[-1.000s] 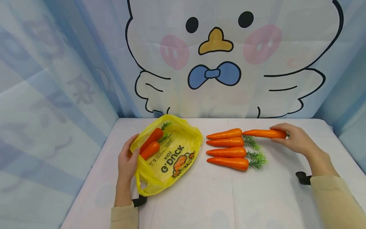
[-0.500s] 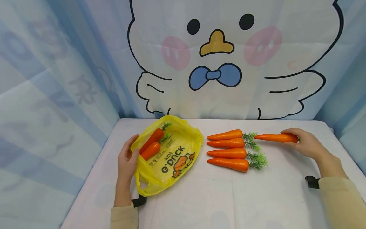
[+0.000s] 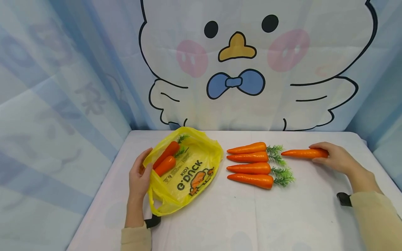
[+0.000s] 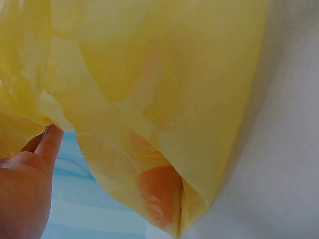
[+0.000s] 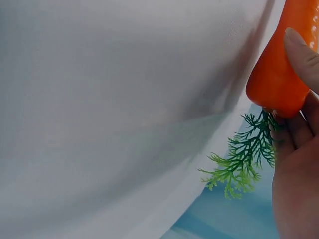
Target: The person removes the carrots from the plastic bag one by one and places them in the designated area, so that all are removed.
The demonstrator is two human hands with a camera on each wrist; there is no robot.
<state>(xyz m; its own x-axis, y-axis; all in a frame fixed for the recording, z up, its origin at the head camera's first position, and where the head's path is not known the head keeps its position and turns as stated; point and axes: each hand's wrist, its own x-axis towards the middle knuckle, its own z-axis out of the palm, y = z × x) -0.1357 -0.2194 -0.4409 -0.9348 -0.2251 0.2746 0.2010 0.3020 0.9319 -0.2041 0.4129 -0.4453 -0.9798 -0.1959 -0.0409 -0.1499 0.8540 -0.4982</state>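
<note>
My left hand (image 3: 139, 177) grips the left rim of a yellow plastic bag (image 3: 211, 148) with duck lettering, which lies with its mouth spread. Two orange toy carrots (image 3: 165, 165) with green tops show inside the bag. In the left wrist view the yellow film (image 4: 209, 74) fills most of the picture, and an orange shape (image 4: 162, 194) shows through it. On the right, my right hand (image 3: 339, 161) pinches another toy carrot (image 3: 298, 153) by its thick end, its tip pointing left. The leafy top (image 5: 244, 159) of that carrot hangs beside the palm in the right wrist view.
Several toy carrots (image 3: 251, 168) lie side by side between the bag and my right hand, tips left, leafy tops (image 3: 282, 176) right. All stands on a white-covered table (image 3: 238, 216). Behind it hangs a curtain (image 3: 232, 111) with a cartoon bird.
My right hand has moved right with its carrot, drawing the tip away from the row's leafy tops; lately it barely moves. The left hand and bag stay put.
</note>
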